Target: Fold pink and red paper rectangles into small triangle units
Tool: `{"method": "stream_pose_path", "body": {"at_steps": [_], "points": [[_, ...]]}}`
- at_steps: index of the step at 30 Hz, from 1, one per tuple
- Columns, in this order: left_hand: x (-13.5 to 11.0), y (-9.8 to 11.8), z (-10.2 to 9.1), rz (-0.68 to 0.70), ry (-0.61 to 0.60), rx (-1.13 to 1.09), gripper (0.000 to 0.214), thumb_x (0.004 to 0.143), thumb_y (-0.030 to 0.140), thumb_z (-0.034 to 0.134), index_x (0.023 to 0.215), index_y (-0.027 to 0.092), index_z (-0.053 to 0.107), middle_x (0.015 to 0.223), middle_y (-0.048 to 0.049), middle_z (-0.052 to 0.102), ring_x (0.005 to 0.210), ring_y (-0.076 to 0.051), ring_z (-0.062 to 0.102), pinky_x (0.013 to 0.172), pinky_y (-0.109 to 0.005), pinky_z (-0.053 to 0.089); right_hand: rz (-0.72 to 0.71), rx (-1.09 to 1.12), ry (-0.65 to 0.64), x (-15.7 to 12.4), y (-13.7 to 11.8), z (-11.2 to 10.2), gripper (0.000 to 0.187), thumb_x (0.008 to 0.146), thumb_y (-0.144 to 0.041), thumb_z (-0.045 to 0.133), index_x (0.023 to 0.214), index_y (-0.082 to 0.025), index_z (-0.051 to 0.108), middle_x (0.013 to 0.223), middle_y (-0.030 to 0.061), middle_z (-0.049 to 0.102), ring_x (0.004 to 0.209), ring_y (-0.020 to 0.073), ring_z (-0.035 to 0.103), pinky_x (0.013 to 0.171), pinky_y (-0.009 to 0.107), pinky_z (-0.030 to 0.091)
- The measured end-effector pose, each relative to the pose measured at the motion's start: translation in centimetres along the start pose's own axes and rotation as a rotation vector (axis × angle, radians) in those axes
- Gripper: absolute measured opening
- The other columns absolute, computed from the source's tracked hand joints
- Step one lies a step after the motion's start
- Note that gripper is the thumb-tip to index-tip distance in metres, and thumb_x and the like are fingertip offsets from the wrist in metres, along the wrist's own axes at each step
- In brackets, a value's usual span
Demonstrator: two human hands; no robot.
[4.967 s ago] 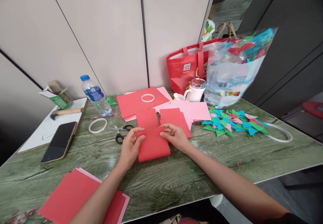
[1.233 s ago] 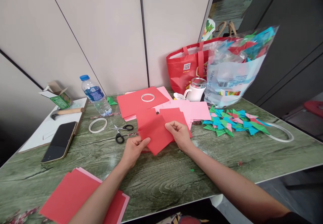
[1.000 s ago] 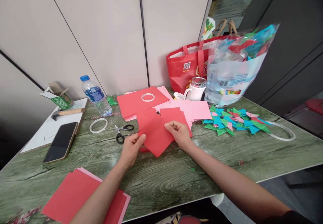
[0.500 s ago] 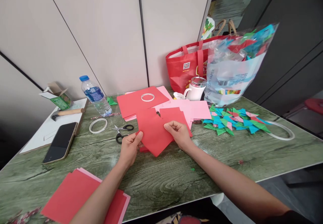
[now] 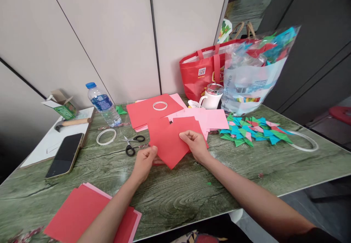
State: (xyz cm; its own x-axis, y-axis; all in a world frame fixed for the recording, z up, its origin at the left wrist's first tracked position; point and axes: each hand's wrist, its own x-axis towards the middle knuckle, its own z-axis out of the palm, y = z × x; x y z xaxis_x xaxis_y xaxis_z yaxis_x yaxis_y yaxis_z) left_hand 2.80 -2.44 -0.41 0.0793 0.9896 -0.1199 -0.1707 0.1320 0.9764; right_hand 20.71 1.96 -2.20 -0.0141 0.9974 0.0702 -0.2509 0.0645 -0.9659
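A red paper sheet is lifted a little off the green wood-grain table, turned like a diamond. My left hand pinches its lower left edge with thumb on top. At the sheet's right corner my right hand grips it with curled fingers. More red sheets and pink sheets lie just behind. Small black-handled scissors rest left of my left hand.
A red and pink paper stack lies at the near left. Phone, hammer, small box, water bottle and tape rings sit at left. Folded colored triangles, a white mug, a red bag and a plastic bag stand at right.
The red sheet, earlier flat and square to me, was lifted and turned to a diamond. In the last second my left thumb slid along its lower left edge; my right hand kept its grip.
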Motion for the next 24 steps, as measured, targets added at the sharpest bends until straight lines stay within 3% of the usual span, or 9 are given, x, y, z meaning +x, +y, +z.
{"method": "stream_pose_path", "body": {"at_steps": [3, 9, 15, 18, 24], "points": [[-0.12, -0.5, 0.09, -0.05, -0.092, 0.037, 0.04, 0.067, 0.052, 0.06, 0.058, 0.013, 0.063, 0.053, -0.0029, 0.064, 0.049, -0.018, 0.06, 0.047, -0.029, 0.048, 0.02, 0.043, -0.002, 0.02, 0.07, 0.04, 0.026, 0.064, -0.041, 0.067, 0.067, -0.017, 0.061, 0.064, 0.0011, 0.065, 0.057, 0.0138, 0.056, 0.055, 0.026, 0.043], [-0.31, 0.02, 0.11, -0.03, -0.108, 0.033, 0.041, 0.067, 0.051, 0.06, 0.059, 0.011, 0.063, 0.055, -0.0047, 0.066, 0.05, -0.02, 0.063, 0.049, -0.03, 0.051, 0.034, 0.069, -0.009, -0.17, -0.04, 0.25, 0.023, 0.064, -0.039, 0.068, 0.066, -0.017, 0.062, 0.064, 0.0003, 0.065, 0.056, 0.0135, 0.056, 0.056, 0.026, 0.043], [-0.71, 0.07, 0.58, -0.213, -0.353, 0.102, 0.051, 0.07, 0.054, 0.056, 0.073, 0.004, 0.066, 0.073, -0.0178, 0.07, 0.064, -0.025, 0.067, 0.06, -0.036, 0.054, 0.033, 0.117, 0.025, 0.07, -0.03, 0.01, 0.021, 0.065, -0.037, 0.068, 0.066, -0.017, 0.062, 0.063, 0.0, 0.066, 0.055, 0.0129, 0.056, 0.055, 0.025, 0.043], [-0.95, 0.13, 0.85, -0.243, -0.342, 0.154, 0.049, 0.073, 0.05, 0.055, 0.068, 0.002, 0.065, 0.081, -0.022, 0.069, 0.065, -0.026, 0.068, 0.06, -0.036, 0.055, 0.024, 0.115, 0.009, 0.03, 0.0, 0.08, 0.02, 0.065, -0.037, 0.068, 0.066, -0.017, 0.062, 0.063, -0.0002, 0.065, 0.056, 0.0127, 0.056, 0.056, 0.025, 0.043], [-0.97, 0.21, 0.92, -0.238, -0.306, 0.132, 0.048, 0.073, 0.048, 0.054, 0.062, 0.003, 0.064, 0.072, -0.0209, 0.069, 0.06, -0.025, 0.067, 0.057, -0.035, 0.055, 0.011, 0.102, 0.022, 0.02, 0.02, 0.23, 0.021, 0.065, -0.038, 0.068, 0.067, -0.017, 0.062, 0.063, 0.0, 0.065, 0.056, 0.0133, 0.056, 0.055, 0.025, 0.044]]}}
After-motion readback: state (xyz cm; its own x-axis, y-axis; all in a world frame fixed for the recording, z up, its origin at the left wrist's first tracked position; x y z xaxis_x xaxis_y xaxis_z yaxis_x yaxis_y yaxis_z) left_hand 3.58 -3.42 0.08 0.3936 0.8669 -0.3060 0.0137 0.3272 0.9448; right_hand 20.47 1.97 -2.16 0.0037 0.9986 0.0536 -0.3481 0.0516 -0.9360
